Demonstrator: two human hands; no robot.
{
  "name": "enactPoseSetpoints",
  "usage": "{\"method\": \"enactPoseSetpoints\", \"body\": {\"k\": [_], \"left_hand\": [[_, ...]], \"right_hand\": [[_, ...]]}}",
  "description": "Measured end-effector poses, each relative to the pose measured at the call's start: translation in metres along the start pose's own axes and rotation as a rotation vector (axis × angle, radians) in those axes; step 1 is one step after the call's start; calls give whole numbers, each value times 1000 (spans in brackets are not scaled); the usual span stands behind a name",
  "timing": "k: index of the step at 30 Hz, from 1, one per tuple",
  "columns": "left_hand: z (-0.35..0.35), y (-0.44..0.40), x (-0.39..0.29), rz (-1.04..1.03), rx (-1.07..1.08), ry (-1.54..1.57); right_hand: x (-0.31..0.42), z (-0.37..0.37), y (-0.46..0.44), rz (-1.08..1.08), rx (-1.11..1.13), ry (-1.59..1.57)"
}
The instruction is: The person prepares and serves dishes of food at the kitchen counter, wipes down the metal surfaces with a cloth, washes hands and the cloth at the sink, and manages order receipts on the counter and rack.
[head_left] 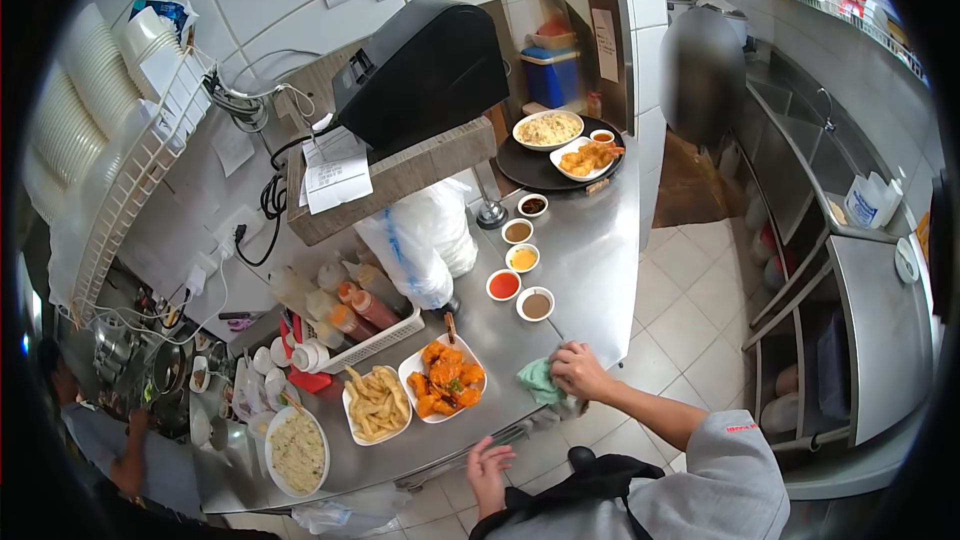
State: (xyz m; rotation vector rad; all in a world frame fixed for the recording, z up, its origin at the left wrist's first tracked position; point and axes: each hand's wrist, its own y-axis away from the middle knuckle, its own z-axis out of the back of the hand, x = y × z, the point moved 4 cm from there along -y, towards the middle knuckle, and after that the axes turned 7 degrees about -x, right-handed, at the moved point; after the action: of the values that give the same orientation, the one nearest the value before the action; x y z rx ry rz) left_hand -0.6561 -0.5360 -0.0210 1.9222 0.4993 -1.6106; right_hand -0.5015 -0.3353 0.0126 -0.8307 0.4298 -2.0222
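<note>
My right hand [582,372] is closed on a light green cloth [541,381], which lies against the steel counter [590,280] near its front edge. Off the counter's edge, my left hand [489,466] hangs with its fingers apart and nothing in it. To the left of the cloth stand a white bowl of orange-glazed fried pieces [443,380] and a white bowl of fries [377,406]. A large oval bowl of rice [297,450] is farther left. Several small sauce cups, among them a brown sauce cup [535,304] and a red sauce cup [503,285], line up beyond the cloth.
A round black tray [515,168] bears a rice bowl [547,129] and a fried-food dish [585,159] by the pass-through window. Sauce bottles [350,322] fill a white basket. A black printer [425,70] sits on a raised shelf. Another person [135,450] is at far left.
</note>
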Motion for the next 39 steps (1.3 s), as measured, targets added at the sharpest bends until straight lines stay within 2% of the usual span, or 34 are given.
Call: {"method": "enactPoseSetpoints", "body": {"k": [4, 7, 10, 12, 13, 16, 17, 21, 23, 24, 25, 26, 27, 28, 30, 32, 33, 35, 36, 38, 39], "left_hand": [[-50, 3, 13, 33, 148, -15], [-68, 3, 13, 95, 213, -70], [-73, 4, 13, 295, 42, 209], [-84, 11, 6, 290, -77, 410], [-89, 13, 8, 271, -92, 414], [-95, 19, 19, 169, -45, 212], [-97, 19, 20, 128, -11, 131], [-103, 12, 23, -6, 142, -155], [-116, 9, 15, 25, 283, -258], [-129, 10, 13, -63, 324, -251], [-147, 12, 13, -153, 359, -242], [-161, 15, 12, -239, 384, -239], [-177, 20, 10, -135, 499, -203], [-194, 25, 4, -132, 547, -218], [-236, 25, 4, 76, 749, -128], [-283, 20, 21, 112, 825, -87], [-307, 19, 25, -40, 790, -215], [-355, 15, 48, 138, 944, -184], [-384, 13, 49, 224, 1021, -167], [-429, 11, 49, 237, 996, -133], [-452, 3, 55, 215, 1007, -169]], "right_hand": [[24, -18, -33, 75, -84, 27], [33, -27, -20, -32, 45, -117], [48, -23, 25, -239, 177, -448], [81, -4, 36, -287, 77, -567], [92, 0, 39, -319, 23, -629], [88, -10, 44, -562, -97, -752], [87, -4, 38, -720, -89, -863], [69, 4, 44, -662, -255, -675], [53, 5, 55, -732, -328, -646], [41, 8, 64, -762, -359, -625], [23, 1, 79, -965, -376, -742], [4, 11, 85, -997, -448, -722], [-11, 21, 94, -1040, -512, -711], [-28, 32, 101, -1080, -579, -697], [-61, 53, 116, -1205, -741, -948], [-90, 89, 122, -1312, -824, -1154], [-110, 107, 129, -1277, -868, -1213], [-160, 150, 148, -1138, -937, -1271], [-184, 178, 151, -1147, -988, -1276], [-224, 227, 164, -1194, -1082, -1280], [-250, 245, 173, -1139, -991, -1150]]}}
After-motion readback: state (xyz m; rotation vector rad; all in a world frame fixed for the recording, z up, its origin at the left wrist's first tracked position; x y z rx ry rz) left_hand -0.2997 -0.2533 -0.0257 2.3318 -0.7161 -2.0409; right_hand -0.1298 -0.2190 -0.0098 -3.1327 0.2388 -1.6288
